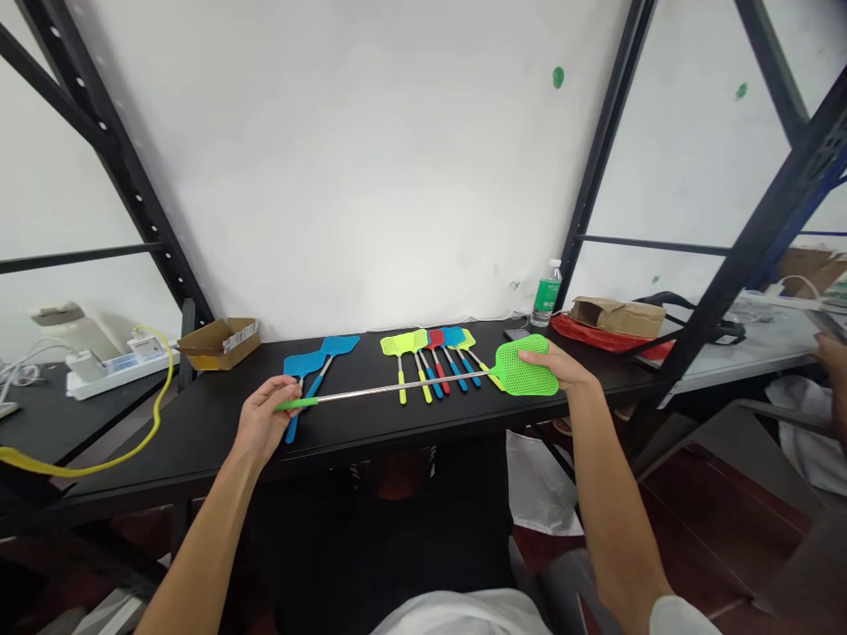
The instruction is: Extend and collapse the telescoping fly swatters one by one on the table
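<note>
A green fly swatter point(528, 367) with its silver rod drawn out long stretches level between my hands, above the front of the black table. My left hand point(265, 414) is closed round its green grip. At the other end, my right hand point(562, 365) pinches the perforated head, thumb on top and fingers hidden beneath. Two blue fly swatters point(340, 345) lie on the table near my left hand, partly covered by it. Behind the rod, several short fly swatters point(438, 339) in yellow, red and blue lie side by side with their handles toward me.
An open cardboard box point(221, 346) stands at the back left, near a white power strip point(119, 366) and a yellow cable point(159, 397). A water bottle point(546, 295) and a brown carton point(615, 316) on red plastic are at the right. Black metal posts point(605, 123) flank the table.
</note>
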Demonstrator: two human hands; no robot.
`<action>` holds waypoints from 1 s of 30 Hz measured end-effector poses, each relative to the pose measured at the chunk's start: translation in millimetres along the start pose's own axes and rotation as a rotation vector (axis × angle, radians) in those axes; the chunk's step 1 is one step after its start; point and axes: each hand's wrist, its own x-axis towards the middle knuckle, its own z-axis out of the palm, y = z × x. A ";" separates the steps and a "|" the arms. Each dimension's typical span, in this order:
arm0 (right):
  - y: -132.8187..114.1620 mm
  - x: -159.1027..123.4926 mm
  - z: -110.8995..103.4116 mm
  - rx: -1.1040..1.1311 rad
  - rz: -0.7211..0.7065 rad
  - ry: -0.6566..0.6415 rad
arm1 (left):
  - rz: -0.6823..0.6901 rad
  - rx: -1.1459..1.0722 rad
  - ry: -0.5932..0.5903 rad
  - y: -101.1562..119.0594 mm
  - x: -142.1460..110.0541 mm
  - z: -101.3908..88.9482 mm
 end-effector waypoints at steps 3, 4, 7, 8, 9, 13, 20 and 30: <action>-0.7 2.6 -0.7 0.014 -0.038 0.037 | 0.004 0.084 -0.042 -0.6 -0.9 0.9; -1.4 2.7 -2.4 0.011 -0.053 0.054 | 0.001 0.123 -0.057 0.5 -1.0 0.9; -4.5 -0.1 -9.8 0.005 -0.089 0.096 | -0.005 0.246 -0.093 10.5 -0.4 0.9; -5.8 -1.9 -12.4 0.008 -0.102 0.111 | -0.007 0.287 -0.110 16.2 -0.2 1.2; -7.1 -3.8 -15.0 0.012 -0.115 0.125 | -0.008 0.333 -0.135 22.8 -0.3 1.7; -11.5 -11.4 -22.5 0.023 -0.159 0.161 | 0.014 0.622 -0.330 49.9 -4.4 8.5; -10.4 -15.4 -36.1 0.013 -0.178 0.216 | 0.031 0.717 -0.405 67.6 -18.1 32.2; -6.2 -23.5 -56.2 -0.006 -0.140 0.371 | -0.001 0.732 -0.405 83.0 -30.9 61.8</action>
